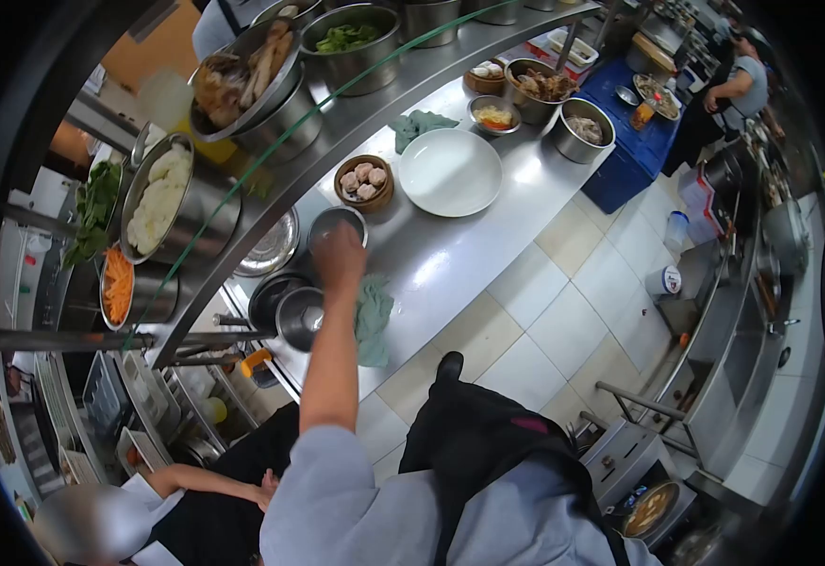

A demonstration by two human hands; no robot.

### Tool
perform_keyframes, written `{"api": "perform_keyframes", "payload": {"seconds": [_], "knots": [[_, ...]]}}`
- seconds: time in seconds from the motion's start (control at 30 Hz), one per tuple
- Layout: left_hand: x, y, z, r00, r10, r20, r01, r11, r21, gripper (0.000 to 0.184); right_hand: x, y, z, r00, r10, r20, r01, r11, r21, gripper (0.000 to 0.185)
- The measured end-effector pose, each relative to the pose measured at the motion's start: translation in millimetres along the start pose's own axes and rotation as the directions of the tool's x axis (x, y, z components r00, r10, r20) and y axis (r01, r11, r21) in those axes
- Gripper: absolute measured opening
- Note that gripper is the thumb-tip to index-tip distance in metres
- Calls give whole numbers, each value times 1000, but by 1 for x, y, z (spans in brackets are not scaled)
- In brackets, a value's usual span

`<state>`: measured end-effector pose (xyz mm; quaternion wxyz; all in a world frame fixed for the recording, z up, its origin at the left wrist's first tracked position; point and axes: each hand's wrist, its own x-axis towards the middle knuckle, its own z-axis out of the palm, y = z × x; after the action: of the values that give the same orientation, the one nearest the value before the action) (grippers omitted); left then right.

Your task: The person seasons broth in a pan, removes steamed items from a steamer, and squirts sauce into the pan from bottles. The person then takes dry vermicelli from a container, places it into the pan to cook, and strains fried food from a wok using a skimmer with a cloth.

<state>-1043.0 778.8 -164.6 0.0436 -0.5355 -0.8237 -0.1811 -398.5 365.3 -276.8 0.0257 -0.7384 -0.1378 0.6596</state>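
My left hand (339, 255) reaches over the steel counter, its fingers lowered into a small metal bowl (352, 219). Those fingertips are hidden, so what they hold cannot be made out. Right behind the bowl, a round bamboo steamer (381, 199) holds several dumplings (363, 181). A large white plate (451, 172) lies beside the steamer. Nearer to me, an open metal pot (301, 319) stands left of my wrist, and a crumpled green cloth (373, 323) lies to its right. My right hand is out of the picture.
Tubs of sliced white vegetable (159, 200), shredded carrot (118, 286) and greens (346, 38) line the raised shelf (337, 118). A co-worker (209, 486) is close at lower left; another person (744, 83) stands far right. A blue box (620, 179) adjoins the counter's far end.
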Motion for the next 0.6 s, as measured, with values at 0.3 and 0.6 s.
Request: {"api": "perform_keyframes", "payload": {"seconds": [0.3, 0.6], "knots": [[206, -123, 180, 743, 81, 664, -261, 949, 177, 58, -17, -6, 22, 997, 72, -35, -62, 972, 226, 29], [181, -56, 71, 901, -223, 371, 330, 909, -256, 46, -35, 102, 81, 997, 75, -5, -66, 907, 416, 36]]}}
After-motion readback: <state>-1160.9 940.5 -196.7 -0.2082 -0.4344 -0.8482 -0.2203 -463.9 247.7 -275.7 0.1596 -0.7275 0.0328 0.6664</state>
